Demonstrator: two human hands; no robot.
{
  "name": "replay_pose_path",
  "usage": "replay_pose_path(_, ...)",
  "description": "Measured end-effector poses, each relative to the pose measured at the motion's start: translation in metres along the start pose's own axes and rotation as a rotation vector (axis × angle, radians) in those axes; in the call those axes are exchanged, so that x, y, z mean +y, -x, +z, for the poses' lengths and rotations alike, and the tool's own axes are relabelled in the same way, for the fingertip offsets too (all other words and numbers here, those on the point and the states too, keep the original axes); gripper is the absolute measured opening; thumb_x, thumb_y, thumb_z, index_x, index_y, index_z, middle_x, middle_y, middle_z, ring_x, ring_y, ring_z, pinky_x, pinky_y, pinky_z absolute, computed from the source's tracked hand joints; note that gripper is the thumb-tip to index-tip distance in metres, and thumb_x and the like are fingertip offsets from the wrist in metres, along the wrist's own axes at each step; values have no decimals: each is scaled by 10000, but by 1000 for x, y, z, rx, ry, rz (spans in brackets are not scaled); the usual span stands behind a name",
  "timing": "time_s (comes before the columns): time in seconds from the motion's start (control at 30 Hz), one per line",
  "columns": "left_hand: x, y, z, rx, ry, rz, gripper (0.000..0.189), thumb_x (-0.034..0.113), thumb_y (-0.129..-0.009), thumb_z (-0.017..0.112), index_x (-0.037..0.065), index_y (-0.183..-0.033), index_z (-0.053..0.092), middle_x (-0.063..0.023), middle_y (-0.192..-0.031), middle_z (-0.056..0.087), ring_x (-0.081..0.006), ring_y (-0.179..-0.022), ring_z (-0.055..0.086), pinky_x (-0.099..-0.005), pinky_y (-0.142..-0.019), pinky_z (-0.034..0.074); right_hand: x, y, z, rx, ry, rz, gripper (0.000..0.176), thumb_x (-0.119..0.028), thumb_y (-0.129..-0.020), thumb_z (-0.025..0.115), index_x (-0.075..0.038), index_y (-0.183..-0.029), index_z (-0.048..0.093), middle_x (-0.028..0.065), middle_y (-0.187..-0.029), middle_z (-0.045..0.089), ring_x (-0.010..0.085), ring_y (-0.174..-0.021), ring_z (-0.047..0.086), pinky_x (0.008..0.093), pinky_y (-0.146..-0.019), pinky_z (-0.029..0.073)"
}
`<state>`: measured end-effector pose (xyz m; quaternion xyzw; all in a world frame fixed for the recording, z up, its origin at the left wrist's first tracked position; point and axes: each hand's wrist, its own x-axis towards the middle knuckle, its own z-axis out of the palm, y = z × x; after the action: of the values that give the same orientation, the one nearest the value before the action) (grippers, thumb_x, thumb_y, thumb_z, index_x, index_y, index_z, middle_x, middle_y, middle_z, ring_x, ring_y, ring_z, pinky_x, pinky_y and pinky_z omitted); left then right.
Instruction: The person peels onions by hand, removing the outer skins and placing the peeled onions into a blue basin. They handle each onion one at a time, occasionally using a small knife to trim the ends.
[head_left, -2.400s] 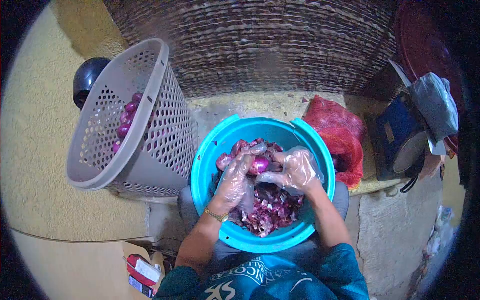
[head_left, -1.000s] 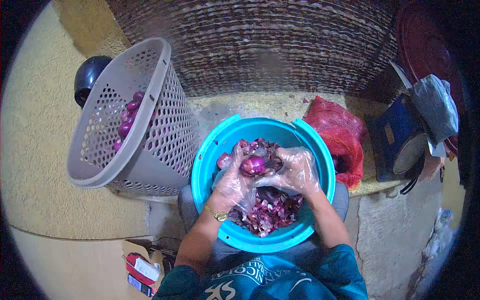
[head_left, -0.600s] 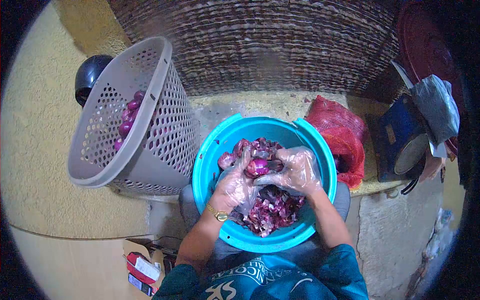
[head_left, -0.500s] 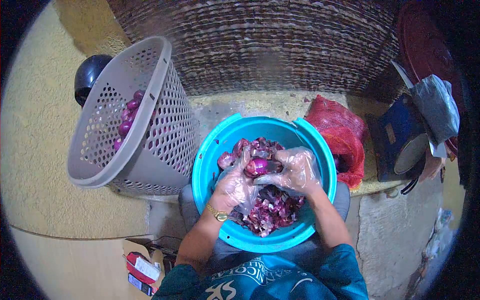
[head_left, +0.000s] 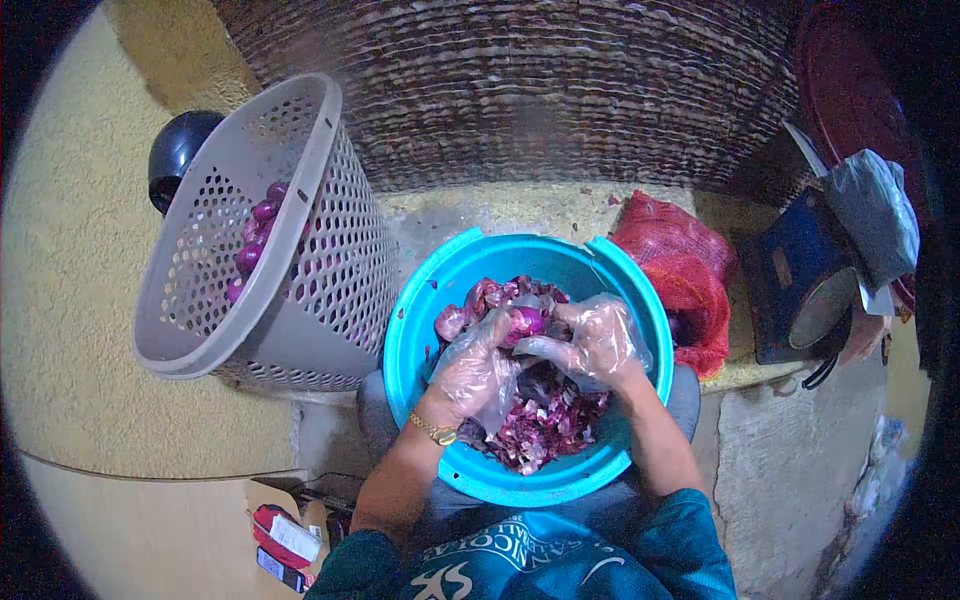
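A purple-red onion [head_left: 524, 325] with shiny skin is held above the basin between my two hands, both in clear plastic gloves. My left hand [head_left: 472, 366], with a gold watch at the wrist, is closed around the onion's left side. From the right, the fingertips and thumb of my right hand [head_left: 597, 345] are closed at its other end. The turquoise basin [head_left: 400, 390] rests on my lap. Inside lie onions [head_left: 453, 321] at the far side and a heap of loose onion skins [head_left: 540, 425] nearer me.
A tall perforated basket [head_left: 335, 270] leans at the left with several onions [head_left: 250, 257] in it. To the right of the basin sit a red mesh sack [head_left: 675, 260] and a blue scale [head_left: 790, 270] with a plastic bag [head_left: 875, 220] on top. A phone [head_left: 280, 570] lies lower left.
The onion has turned between my hands and shows less of its length. My left fingers have moved up over its near side, and my right hand has shifted slightly.
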<state>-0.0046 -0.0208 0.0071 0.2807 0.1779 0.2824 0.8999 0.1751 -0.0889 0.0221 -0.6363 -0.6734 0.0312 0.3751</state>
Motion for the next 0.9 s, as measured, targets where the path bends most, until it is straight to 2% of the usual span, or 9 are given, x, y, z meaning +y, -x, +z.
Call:
replay_pose_path(0.03, -2, -1, -3, 0, 0, -1, 452, 325, -998, 566, 71, -1362, 484, -135, -1309, 583, -291, -1216, 557, -524, -1068, 430, -1, -1, -2, -51, 45, -20, 521, -612, -741, 744, -102, -661, 666, 129, -519, 571, 323, -491, 606, 429, -496, 460)
replay_pose_path(0.1, -5, -3, -9, 72, -24, 3, 478, 353, -983, 592, 71, -1361, 512, -122, -1277, 604, -261, -1172, 583, -450, -1052, 453, -1, -1, -3, -101, 90, -40, 525, -616, -752, 733, -102, -668, 668, 129, -516, 567, 321, -492, 607, 432, -496, 458)
replay_pose_path(0.23, 4, -1, -5, 99, 47, -24, 443, 342, -987, 592, 87, -1340, 515, -118, -1225, 629, -270, -1152, 588, -455, -1046, 452, -1, 0, -1, -274, 155, -46, 560, -668, -781, 666, -111, -719, 668, 137, -546, 578, 346, -538, 613, 478, -552, 474)
replay_pose_path(0.3, 3, -3, -7, 114, 198, -11, 371, 340, -990, 586, 51, -1222, 573, -139, -1185, 640, -296, -1120, 612, -438, -987, 510, -1, 1, -1, -406, 200, -124, 547, -669, -791, 652, -125, -739, 670, 140, -576, 597, 363, -576, 620, 480, -578, 482)
replay_pose_path(0.47, 7, -8, -9, 210, 137, 61, 477, 389, -989, 571, 51, -1319, 505, -178, -1253, 603, -319, -1149, 599, -482, -1026, 483, -5, 1, -5, -426, 190, -115, 510, -653, -787, 663, -144, -753, 674, 126, -636, 631, 358, -610, 633, 477, -603, 488)
replay_pose_path(0.53, 9, -8, -11, 34, 215, -48, 506, 399, -986, 569, 96, -1375, 457, -171, -1302, 568, -316, -1158, 588, -494, -1055, 463, -1, 1, -5, -188, 117, -108, 545, -639, -695, 757, -113, -692, 618, 120, -605, 607, 340, -576, 619, 450, -557, 469)
replay_pose_path(0.6, 8, -7, -4, 14, 211, -55, 520, 402, -988, 563, 86, -1386, 449, -173, -1325, 560, -325, -1189, 576, -490, -1053, 467, -5, 0, -6, 2, 15, -47, 612, -604, -576, 862, -95, -615, 524, 99, -546, 539, 311, -515, 579, 411, -500, 437)
replay_pose_path(0.7, 5, -6, 2, 1, 165, -60, 551, 408, -996, 542, 68, -1415, 430, -173, -1382, 535, -322, -1255, 548, -477, -1039, 483, -9, -3, -7, 147, 21, -74, 609, -574, -557, 883, -100, -609, 505, 81, -538, 505, 288, -491, 552, 398, -493, 430)
replay_pose_path(0.9, 6, 0, 7, 1, 102, -113, 557, 447, -1002, 510, 114, -1441, 431, -129, -1408, 526, -275, -1266, 540, -466, -1082, 434, -11, -4, -7, 161, 63, -65, 602, -552, -547, 896, -101, -615, 502, 77, -558, 518, 273, -500, 552, 393, -500, 432)
